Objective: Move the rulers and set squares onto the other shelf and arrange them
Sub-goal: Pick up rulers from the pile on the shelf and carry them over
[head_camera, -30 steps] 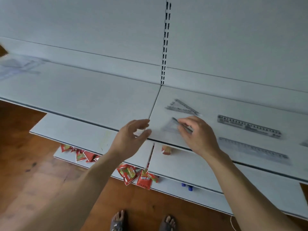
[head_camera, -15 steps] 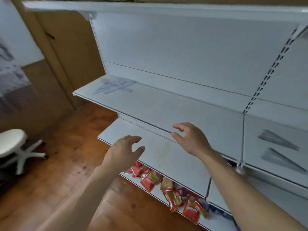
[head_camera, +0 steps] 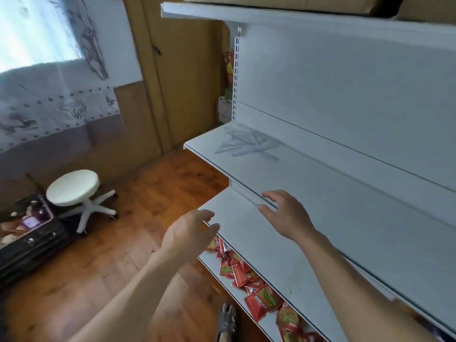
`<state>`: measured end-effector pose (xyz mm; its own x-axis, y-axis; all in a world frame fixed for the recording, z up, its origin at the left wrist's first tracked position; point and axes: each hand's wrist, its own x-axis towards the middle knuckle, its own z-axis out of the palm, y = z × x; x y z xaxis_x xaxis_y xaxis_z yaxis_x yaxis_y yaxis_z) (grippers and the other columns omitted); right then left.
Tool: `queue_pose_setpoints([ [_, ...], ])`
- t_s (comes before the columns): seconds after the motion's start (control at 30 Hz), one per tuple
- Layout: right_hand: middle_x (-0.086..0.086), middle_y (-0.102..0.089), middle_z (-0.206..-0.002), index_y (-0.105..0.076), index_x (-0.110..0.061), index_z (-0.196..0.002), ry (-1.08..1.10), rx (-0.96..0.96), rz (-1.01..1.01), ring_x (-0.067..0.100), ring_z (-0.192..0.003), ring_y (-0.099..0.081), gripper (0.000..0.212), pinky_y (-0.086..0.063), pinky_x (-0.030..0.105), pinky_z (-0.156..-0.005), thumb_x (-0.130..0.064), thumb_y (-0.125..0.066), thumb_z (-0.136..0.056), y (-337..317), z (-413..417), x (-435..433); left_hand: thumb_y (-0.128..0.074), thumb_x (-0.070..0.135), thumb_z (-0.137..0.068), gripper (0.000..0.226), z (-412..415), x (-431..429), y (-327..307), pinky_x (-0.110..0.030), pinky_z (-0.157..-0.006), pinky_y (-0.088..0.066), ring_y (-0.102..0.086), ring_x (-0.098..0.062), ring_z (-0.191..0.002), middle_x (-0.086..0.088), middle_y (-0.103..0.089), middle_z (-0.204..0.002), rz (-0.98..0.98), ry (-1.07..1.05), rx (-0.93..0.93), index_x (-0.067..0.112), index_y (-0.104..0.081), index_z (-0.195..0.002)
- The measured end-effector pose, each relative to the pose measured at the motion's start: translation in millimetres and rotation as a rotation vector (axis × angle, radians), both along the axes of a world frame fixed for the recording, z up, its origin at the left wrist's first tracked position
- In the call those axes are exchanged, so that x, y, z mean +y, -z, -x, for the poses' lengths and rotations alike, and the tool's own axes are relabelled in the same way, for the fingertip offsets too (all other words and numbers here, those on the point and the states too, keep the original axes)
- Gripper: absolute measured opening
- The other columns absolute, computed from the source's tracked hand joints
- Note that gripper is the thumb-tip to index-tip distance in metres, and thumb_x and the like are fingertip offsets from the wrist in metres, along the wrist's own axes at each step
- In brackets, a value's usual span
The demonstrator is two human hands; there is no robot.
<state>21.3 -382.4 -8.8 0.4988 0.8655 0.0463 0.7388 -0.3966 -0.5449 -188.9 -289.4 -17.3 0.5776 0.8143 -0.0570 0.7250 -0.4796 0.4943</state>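
A loose pile of clear rulers and set squares (head_camera: 246,144) lies at the far left end of the white middle shelf (head_camera: 345,193), blurred in this frame. My right hand (head_camera: 286,213) hovers open at that shelf's front edge, well short of the pile, with nothing in it. My left hand (head_camera: 190,233) is lower and to the left, fingers spread and empty, over the corner of the shelf below (head_camera: 246,233). The shelf section with the laid-out set squares and rulers is out of view to the right.
Red snack packets (head_camera: 261,297) lie on the bottom shelf. A white swivel stool (head_camera: 74,191) and a dark case (head_camera: 27,233) stand on the wooden floor at left. Cardboard boxes (head_camera: 296,3) sit on the top shelf. My foot (head_camera: 227,322) is near the shelf base.
My view has swung left from the right shelf section to the left one. My right hand let go of the set square it was placing; both hands moved left, empty.
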Motion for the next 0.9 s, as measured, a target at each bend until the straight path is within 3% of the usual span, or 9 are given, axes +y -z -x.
queue_pose_setpoints([
  [0.23,-0.003,-0.05,-0.139,-0.052,-0.019,-0.132,-0.004,0.019,-0.039,0.016,-0.128,-0.041,0.044,-0.034,0.028,-0.103,-0.038,-0.054,-0.093,23.8,-41.1,131.3,-0.052,0.047,-0.093,0.036,-52.6,110.5,4.9,-0.015,-0.075,-0.043,-0.057,-0.005,-0.105,0.014,-0.06,-0.122,-0.02,0.027,0.034,0.033,-0.057,-0.126],
  [0.4,-0.001,-0.043,-0.145,-0.047,-0.016,-0.137,0.064,-0.047,0.041,0.019,-0.133,-0.035,0.048,-0.031,0.03,-0.107,-0.037,-0.051,-0.094,30.6,-89.2,190.1,-0.053,0.044,-0.093,0.037,-88.4,184.9,-1.5,-0.022,-0.086,-0.049,-0.058,-0.009,-0.109,0.011,-0.06,-0.125,-0.023,0.015,-0.006,0.03,-0.058,-0.126],
  [0.6,0.007,-0.046,-0.137,-0.05,-0.02,-0.133,0.212,-0.112,0.281,0.029,-0.125,-0.04,0.046,-0.039,0.034,-0.1,-0.03,-0.055,-0.088,23.2,-135.5,212.2,-0.055,0.042,-0.093,0.036,-129.4,227.2,1.3,-0.019,-0.08,-0.052,-0.059,-0.005,-0.1,0.011,-0.061,-0.121,0.051,0.149,-0.101,0.028,-0.057,-0.127],
  [0.9,-0.003,-0.058,-0.123,-0.055,-0.031,-0.112,0.323,-0.047,0.491,0.022,-0.114,-0.053,0.029,-0.045,0.031,-0.094,-0.038,-0.061,-0.084,7.1,-152.6,243.8,-0.056,0.043,-0.092,0.037,-167.7,280.1,2.0,-0.016,-0.081,-0.049,-0.057,-0.006,-0.104,0.01,-0.06,-0.123,0.114,0.369,-0.116,0.029,-0.057,-0.126],
])
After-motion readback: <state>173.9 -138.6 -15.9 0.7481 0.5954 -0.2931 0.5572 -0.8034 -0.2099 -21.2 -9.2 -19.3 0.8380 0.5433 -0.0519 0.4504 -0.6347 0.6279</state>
